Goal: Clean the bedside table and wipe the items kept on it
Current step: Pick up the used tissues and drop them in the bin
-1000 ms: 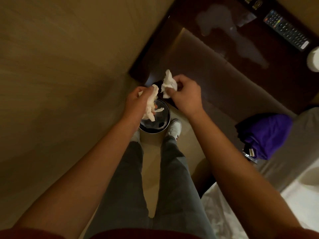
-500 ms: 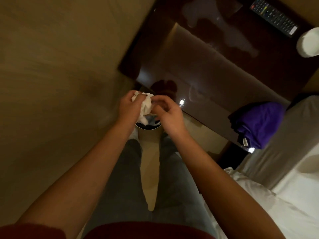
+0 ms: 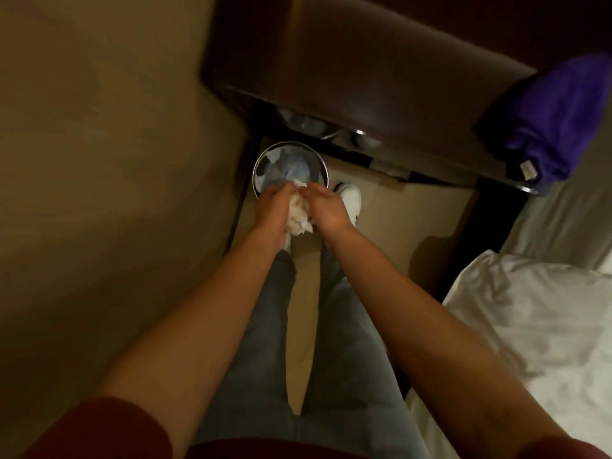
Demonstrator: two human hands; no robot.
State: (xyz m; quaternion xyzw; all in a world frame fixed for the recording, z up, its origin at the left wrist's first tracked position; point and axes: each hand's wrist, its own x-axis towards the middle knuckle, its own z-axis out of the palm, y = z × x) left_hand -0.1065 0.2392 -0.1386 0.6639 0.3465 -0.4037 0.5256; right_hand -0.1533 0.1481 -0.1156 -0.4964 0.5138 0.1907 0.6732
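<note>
— Both hands have dropped lower and closer together since half a second ago, and the view has tipped down: the remote and the white cup have gone out of the top edge. What are the hands doing?

— The left hand (image 3: 272, 210) and the right hand (image 3: 326, 210) are pressed in toward each other at the centre of the frame, fingers curled round a crumpled white tissue (image 3: 299, 213) bunched between them. The wad shows in the gap between the palms and sticks out a little below.

— Where is that against the bin?

— Just at the near rim of the round metal waste bin (image 3: 257, 167), which stands on the floor above the hands in the frame. Pale crumpled stuff already lies inside it; I cannot tell what.

— And the bedside table?

— Its dark glossy top (image 3: 381, 61) fills the upper middle, its edge overhanging just above the bin. A purple cloth (image 3: 559, 117) lies bunched on its right end, at the upper right. White bedding (image 3: 530, 326) fills the lower right, and a white shoe (image 3: 351, 200) shows just right of the hands.
</note>
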